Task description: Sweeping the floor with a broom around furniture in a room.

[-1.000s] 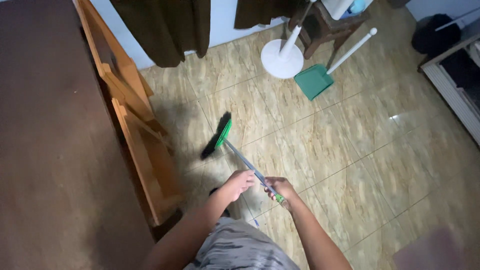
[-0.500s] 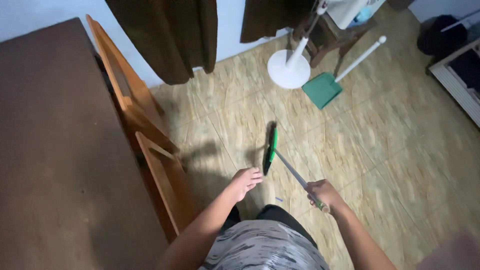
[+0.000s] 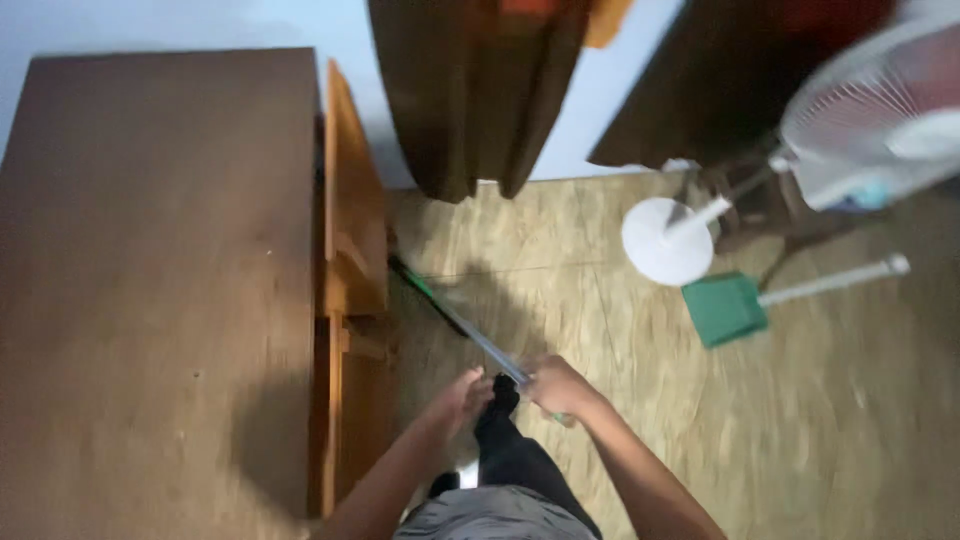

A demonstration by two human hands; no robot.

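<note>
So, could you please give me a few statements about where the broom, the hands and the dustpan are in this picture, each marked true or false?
1. The right hand grips the grey metal handle of the green-headed broom. True.
2. The broom's head lies beside the green plastic dustpan with a white handle. False: it reaches toward the brown wooden table, well apart from the dustpan.
3. The dustpan sits near the round white base of the standing fan. True.
4. The left hand rests on the table. False: it is at the broom handle.
</note>
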